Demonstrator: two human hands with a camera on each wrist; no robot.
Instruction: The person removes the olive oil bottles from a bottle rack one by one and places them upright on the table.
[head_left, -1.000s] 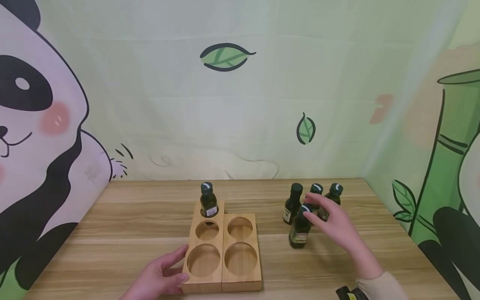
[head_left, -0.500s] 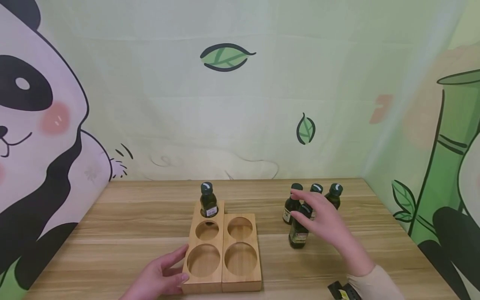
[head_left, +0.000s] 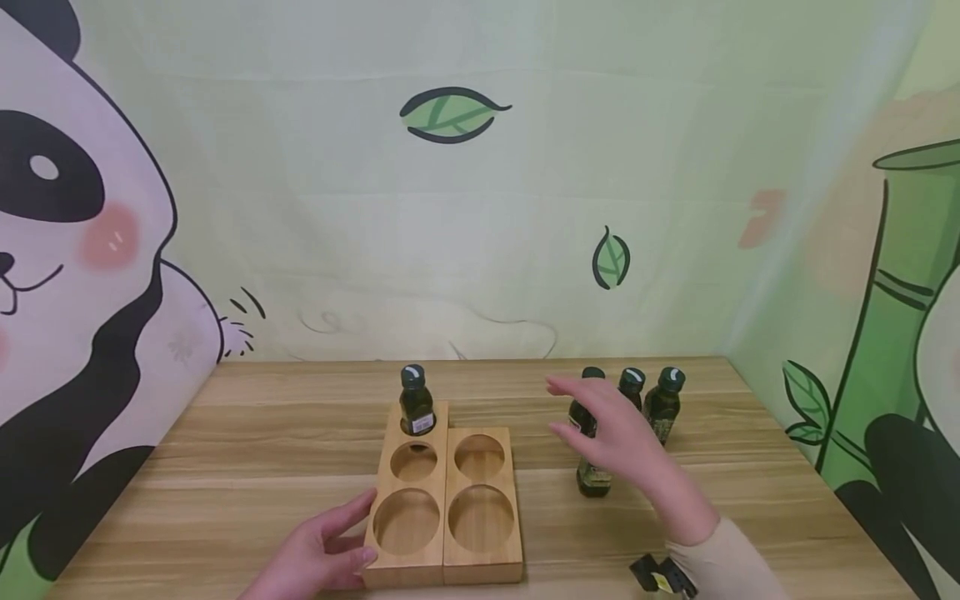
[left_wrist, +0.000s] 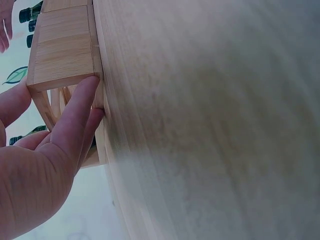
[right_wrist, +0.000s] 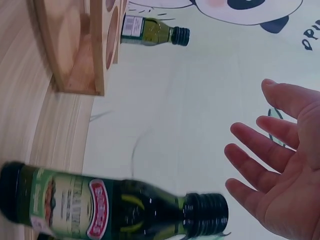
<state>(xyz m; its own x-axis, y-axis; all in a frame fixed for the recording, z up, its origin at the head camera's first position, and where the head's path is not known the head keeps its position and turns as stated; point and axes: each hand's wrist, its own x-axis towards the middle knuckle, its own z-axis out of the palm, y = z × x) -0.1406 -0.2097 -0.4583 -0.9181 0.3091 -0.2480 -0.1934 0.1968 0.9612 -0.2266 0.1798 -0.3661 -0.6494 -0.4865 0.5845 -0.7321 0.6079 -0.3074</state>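
My left hand (head_left: 318, 546) grips the near left corner of a wooden rack (head_left: 483, 575), its fingers on the rack's edges in the left wrist view. The rack has round holes; a small green glass bottle (head_left: 417, 408) stands upright in the farthest one. My right hand (head_left: 618, 429) hovers among several like bottles at the right, fingers apart and nothing between them. It partly hides the front bottle (head_left: 594, 481) and the rear left bottle (head_left: 581, 417). In the right wrist view, a labelled bottle (right_wrist: 107, 205) with a dark cap lies apart from the fingertips.
Two more bottles, a middle one (head_left: 632, 383) and a right one (head_left: 663, 404), stand behind the right hand. Everything rests on a wood-grain table (head_left: 247, 467). A printed cloth backdrop (head_left: 337, 208) with panda and leaf drawings rises behind the table's far edge.
My right hand has moved left, away from the front bottle's cap, now covering that bottle's upper part. The bottles, the rack and my left hand look unmoved.
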